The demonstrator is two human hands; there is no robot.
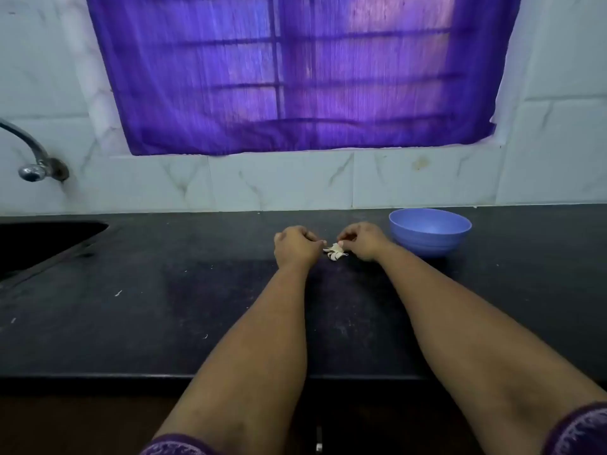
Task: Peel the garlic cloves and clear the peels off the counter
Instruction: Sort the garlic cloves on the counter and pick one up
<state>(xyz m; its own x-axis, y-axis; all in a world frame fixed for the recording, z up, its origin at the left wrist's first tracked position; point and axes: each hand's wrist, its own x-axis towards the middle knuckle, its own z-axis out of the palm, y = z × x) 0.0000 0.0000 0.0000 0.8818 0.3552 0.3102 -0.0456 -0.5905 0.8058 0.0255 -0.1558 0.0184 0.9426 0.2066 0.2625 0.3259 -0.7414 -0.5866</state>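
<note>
Both arms reach forward; the left hand (295, 246) and right hand (363, 241) are close together, fingers curled.

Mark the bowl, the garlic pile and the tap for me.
bowl (427, 239): head view, on its outer front wall.
garlic pile (335, 252): head view, on the pale heap between the hands.
tap (32, 170): head view, on its round metal knob.

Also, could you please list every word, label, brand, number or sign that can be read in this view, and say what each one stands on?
None: no readable text shows anywhere in this view.
The blue bowl, the black counter, the purple curtain, the wall tiles and the tap carry no lettering.
The sleeve bears only a pale pattern, not words.
</note>
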